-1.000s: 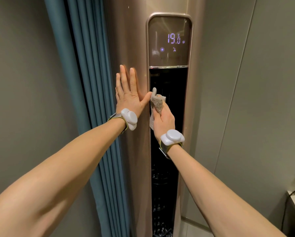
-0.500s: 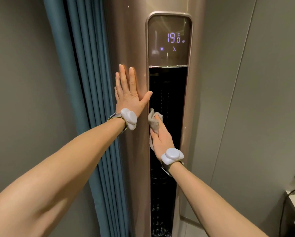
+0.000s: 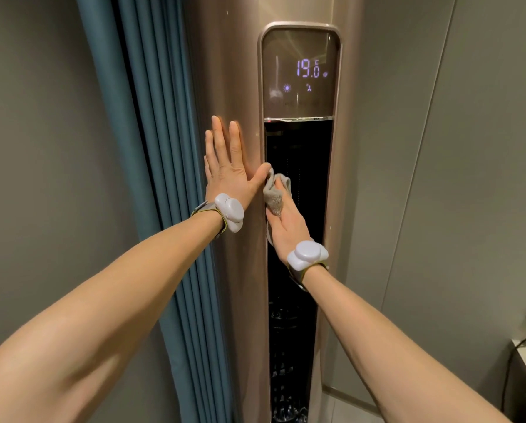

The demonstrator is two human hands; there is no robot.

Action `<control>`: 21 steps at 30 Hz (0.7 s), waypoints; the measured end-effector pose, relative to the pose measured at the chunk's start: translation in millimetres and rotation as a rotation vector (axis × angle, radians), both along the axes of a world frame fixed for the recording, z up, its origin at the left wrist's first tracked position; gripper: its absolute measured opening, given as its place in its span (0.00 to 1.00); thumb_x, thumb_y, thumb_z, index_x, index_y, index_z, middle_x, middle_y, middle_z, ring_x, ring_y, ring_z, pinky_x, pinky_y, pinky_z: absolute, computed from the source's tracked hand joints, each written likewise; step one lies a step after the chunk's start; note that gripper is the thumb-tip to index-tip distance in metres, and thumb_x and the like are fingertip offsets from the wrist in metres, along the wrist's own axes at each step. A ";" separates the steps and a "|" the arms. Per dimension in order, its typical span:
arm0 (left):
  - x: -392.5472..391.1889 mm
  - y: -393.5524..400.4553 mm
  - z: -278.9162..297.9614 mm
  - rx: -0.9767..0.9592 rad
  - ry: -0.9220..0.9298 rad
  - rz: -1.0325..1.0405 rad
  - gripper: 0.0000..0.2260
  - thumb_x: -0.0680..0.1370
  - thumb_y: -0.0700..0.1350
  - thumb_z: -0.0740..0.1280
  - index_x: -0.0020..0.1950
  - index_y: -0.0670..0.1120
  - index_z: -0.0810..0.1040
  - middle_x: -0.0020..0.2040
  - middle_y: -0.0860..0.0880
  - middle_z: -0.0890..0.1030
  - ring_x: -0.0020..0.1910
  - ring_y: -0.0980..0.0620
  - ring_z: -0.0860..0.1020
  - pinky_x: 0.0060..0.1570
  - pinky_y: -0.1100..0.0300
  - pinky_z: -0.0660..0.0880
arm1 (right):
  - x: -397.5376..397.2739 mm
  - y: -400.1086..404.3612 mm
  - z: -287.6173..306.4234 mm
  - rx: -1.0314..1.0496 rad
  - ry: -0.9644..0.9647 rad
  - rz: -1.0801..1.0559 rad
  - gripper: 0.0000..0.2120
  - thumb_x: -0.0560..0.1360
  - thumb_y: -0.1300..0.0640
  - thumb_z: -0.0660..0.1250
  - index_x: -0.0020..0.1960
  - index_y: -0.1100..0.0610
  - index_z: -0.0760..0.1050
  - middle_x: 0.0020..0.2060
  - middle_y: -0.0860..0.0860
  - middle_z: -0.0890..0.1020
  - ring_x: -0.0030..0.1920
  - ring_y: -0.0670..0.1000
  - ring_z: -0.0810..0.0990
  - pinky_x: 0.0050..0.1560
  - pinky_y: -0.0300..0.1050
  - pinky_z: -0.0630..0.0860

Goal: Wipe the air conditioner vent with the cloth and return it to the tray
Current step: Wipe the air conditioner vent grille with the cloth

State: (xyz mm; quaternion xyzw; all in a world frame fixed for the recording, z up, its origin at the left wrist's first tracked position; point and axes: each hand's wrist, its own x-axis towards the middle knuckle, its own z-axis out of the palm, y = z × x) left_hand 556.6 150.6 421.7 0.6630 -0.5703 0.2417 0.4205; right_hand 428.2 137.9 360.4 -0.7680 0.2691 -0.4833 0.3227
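Two hands: both raised against a tall floor-standing air conditioner (image 3: 225, 71), each wrist wearing a white device.
Left hand (image 3: 229, 169): spread flat, palm pressed on the bronze casing just left of the vent, thumb reaching toward the cloth.
Right hand (image 3: 287, 222): fingers closed around the cloth, held against the vent's left edge.
Cloth (image 3: 275, 195): grey, bunched, sticking out above the right hand and touching the left thumb tip.
Vent (image 3: 298, 148): dark vertical slot below the display.
Display (image 3: 307, 68): lit, reads 19.0.
Curtain (image 3: 152, 148): teal, hanging left of the unit.
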 end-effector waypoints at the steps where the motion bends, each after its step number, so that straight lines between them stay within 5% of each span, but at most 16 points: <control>1: -1.0 0.3 -0.3 0.001 -0.001 0.006 0.42 0.75 0.66 0.53 0.78 0.44 0.41 0.78 0.41 0.38 0.77 0.40 0.39 0.72 0.35 0.52 | -2.6 1.8 -8.3 0.014 0.016 0.011 0.28 0.80 0.59 0.57 0.77 0.53 0.52 0.76 0.52 0.61 0.75 0.52 0.60 0.75 0.48 0.60; 9: -1.9 1.6 -0.2 -0.004 0.003 0.023 0.42 0.74 0.66 0.52 0.78 0.43 0.41 0.78 0.40 0.40 0.77 0.39 0.40 0.71 0.33 0.54 | -7.9 10.2 -44.5 0.079 0.068 0.033 0.28 0.80 0.58 0.57 0.77 0.53 0.51 0.76 0.53 0.60 0.76 0.52 0.59 0.76 0.47 0.57; 21: 0.6 0.8 -1.0 0.005 -0.010 0.015 0.43 0.74 0.70 0.47 0.78 0.42 0.42 0.78 0.39 0.40 0.77 0.39 0.40 0.72 0.34 0.54 | 2.6 -0.8 23.6 -0.087 0.015 -0.043 0.27 0.80 0.58 0.58 0.76 0.57 0.52 0.75 0.56 0.62 0.75 0.53 0.61 0.75 0.50 0.60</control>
